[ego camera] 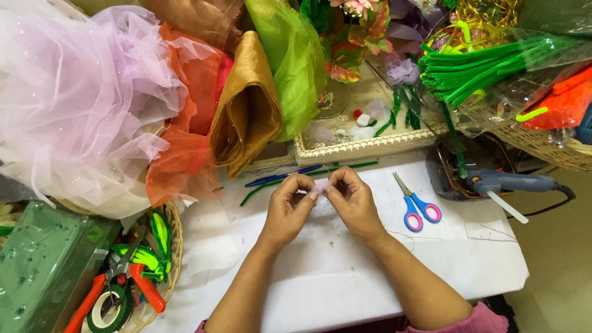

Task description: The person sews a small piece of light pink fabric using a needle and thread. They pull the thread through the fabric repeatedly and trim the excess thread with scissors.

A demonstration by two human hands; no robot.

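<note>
Both hands, left hand (287,206) and right hand (353,200), pinch pale tulle scrap (319,189) (scissors (416,206) nearby)

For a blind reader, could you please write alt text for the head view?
Left hand and right hand pinch a small pale lilac fabric piece over a white table, with scissors and a glue gun to the right.

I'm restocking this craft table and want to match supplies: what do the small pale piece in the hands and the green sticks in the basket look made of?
The small pale piece, pinched between left hand and right hand, looks like sheer lilac net fabric: translucent and soft-edged. The green sticks look like fuzzy chenille wire stems, judging by their matte, furry surface.
</note>
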